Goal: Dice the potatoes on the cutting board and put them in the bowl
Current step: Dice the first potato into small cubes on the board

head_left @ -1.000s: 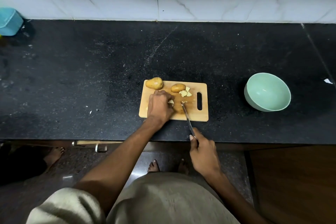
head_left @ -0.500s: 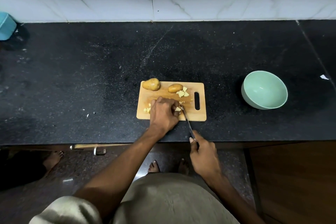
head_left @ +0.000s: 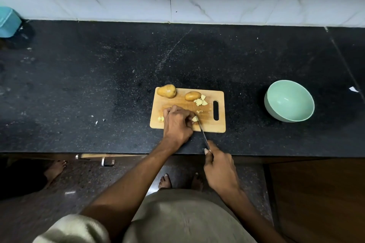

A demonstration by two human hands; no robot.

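Note:
A wooden cutting board [head_left: 209, 124] lies on the black counter. A whole potato [head_left: 167, 91] sits at its far left corner and a smaller potato [head_left: 192, 96] beside it, with cut pieces [head_left: 200, 101] next to that. My left hand [head_left: 177, 122] holds a pale potato piece [head_left: 194, 118] down on the board; a few dice [head_left: 160, 118] lie left of it. My right hand [head_left: 219, 165] grips a knife [head_left: 201, 130] whose blade rests against that piece. The green bowl [head_left: 272, 104] stands to the right, nothing visible inside.
A teal container [head_left: 7, 21] stands at the far left by the wall. A white scrap [head_left: 353, 89] lies right of the bowl, small crumbs [head_left: 99, 120] left of the board. Another person's foot [head_left: 55, 169] shows on the floor at left.
My left hand slid toward the near edge of the board with the piece, uncovering dice at its left. The knife blade followed it; my right hand stayed in place.

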